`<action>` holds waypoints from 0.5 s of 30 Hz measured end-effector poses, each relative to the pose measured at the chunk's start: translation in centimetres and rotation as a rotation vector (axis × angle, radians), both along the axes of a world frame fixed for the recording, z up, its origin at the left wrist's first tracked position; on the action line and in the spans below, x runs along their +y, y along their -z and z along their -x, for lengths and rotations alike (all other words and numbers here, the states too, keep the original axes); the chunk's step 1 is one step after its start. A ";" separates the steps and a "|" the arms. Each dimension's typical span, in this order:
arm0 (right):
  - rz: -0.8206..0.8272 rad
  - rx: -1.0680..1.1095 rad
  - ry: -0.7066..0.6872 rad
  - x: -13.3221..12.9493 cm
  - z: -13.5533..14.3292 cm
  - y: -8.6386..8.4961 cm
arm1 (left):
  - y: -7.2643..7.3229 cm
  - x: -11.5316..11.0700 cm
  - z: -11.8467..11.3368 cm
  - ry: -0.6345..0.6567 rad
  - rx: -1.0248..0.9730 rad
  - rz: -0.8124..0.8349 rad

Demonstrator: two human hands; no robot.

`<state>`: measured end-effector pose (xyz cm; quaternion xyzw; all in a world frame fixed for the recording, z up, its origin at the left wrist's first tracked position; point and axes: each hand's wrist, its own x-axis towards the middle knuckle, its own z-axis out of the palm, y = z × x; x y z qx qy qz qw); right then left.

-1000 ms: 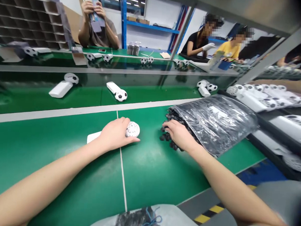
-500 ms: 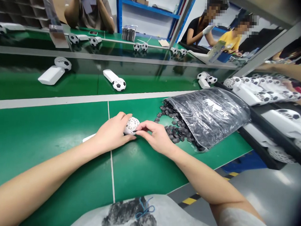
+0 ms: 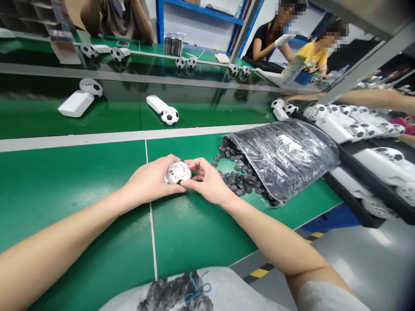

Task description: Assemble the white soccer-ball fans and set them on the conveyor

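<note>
A white handheld fan (image 3: 178, 172) with a round, football-patterned lattice head lies between my hands above the green table. My left hand (image 3: 157, 175) is closed around its left side, thumb along the near edge. My right hand (image 3: 206, 180) grips the right side, with fingertips at the far edge and thumb at the near edge. A dark patch shows on the head's near rim, close to the right thumb. The fan's handle is hidden by my left hand. Small black pieces (image 3: 242, 181) lie loose just right of my right hand, spilling from a clear plastic bag (image 3: 285, 153).
Black trays (image 3: 354, 192) with several white fans stand at the right edge. Beyond a pale rail (image 3: 92, 135), more football-headed fans (image 3: 170, 115) lie on a green strip. Other people sit across and to the right; one person's arm (image 3: 376, 99) reaches in from the right.
The fan head has turned between my hands, and its handle no longer shows left of my wrist. My right hand has gone from a pinch at the rim to a wider grip.
</note>
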<state>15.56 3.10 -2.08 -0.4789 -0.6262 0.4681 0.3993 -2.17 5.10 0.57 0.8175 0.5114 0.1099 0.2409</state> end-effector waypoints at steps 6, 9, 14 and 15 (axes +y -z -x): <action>-0.063 -0.051 0.002 -0.2 0.2 0.5 | -0.1 -0.3 0.1 0.001 0.033 -0.026; -0.136 -0.146 -0.059 0.7 -1.4 0.0 | 0.0 -0.6 0.0 0.016 0.061 -0.039; -0.396 -0.760 0.128 3.0 -6.2 -0.7 | -0.2 -0.5 0.2 0.089 0.122 0.000; -0.422 -0.876 0.111 3.3 -7.0 -0.6 | -0.3 -0.3 0.4 0.114 0.142 -0.023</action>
